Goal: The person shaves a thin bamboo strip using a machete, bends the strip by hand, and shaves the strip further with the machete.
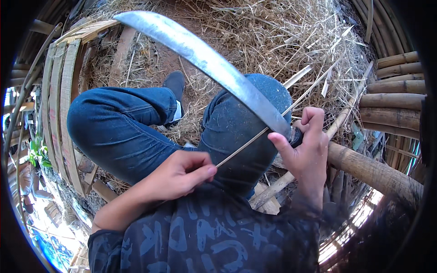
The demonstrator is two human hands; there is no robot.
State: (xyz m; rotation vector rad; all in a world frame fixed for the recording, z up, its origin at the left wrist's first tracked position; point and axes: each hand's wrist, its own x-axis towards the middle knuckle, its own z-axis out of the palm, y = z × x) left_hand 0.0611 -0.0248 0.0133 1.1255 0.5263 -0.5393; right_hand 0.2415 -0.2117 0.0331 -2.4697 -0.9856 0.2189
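A long curved machete (195, 51) lies across the view, its broad steel blade reaching from the upper left down over my right knee. Its short dark handle, mostly hidden, is in the grip of my right hand (308, 152), whose thumb stretches toward the base of the blade. My left hand (181, 176), over my lap, pinches the near end of a thin bamboo strip (241, 147). From there the strip slants up to the right and crosses at the lower end of the blade, above my thigh; whether the edge touches it, I cannot tell.
Dry shavings (255, 27) cover the earth floor ahead. A slatted wooden crate (57, 109) stands on the left. A thick bamboo pole (378, 168) lies at my right, near a wall of stacked bamboo (396, 108). Green leaves (38, 152) show at the far left.
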